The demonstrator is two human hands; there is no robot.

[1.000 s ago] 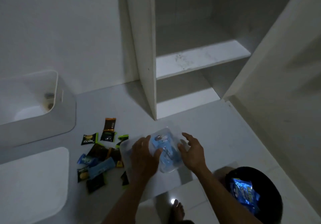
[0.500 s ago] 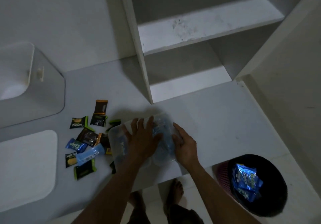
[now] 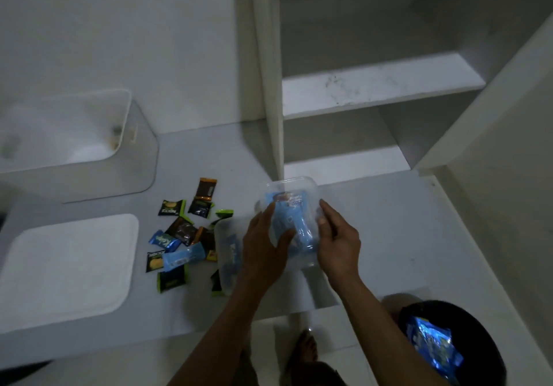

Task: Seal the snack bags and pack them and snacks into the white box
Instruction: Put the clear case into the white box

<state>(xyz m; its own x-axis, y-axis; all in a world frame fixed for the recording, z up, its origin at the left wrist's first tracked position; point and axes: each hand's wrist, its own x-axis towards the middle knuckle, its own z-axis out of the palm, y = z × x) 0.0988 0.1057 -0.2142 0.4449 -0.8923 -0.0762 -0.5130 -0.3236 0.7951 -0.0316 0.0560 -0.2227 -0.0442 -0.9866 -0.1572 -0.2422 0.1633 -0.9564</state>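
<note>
A clear snack bag (image 3: 291,206) with a blue packet inside is raised off the white counter (image 3: 374,236), held between both hands. My left hand (image 3: 263,248) grips its left side, thumb across the front. My right hand (image 3: 338,242) holds its right side with the fingers. A second clear bag (image 3: 227,251) with blue contents lies flat on the counter, partly under my left wrist. Several loose wrapped snacks (image 3: 182,233) are scattered left of it. The open white box (image 3: 140,152) stands at the far left.
A flat white lid (image 3: 68,269) lies on the counter at the near left. White cabinet shelves (image 3: 374,86) rise behind the counter. On the floor at the lower right stands a black bin (image 3: 490,340) holding a blue wrapper (image 3: 431,346). A bare foot shows below.
Both hands were pressing the clear bag flat on the counter; now they hold it up off the surface, tilted more upright.
</note>
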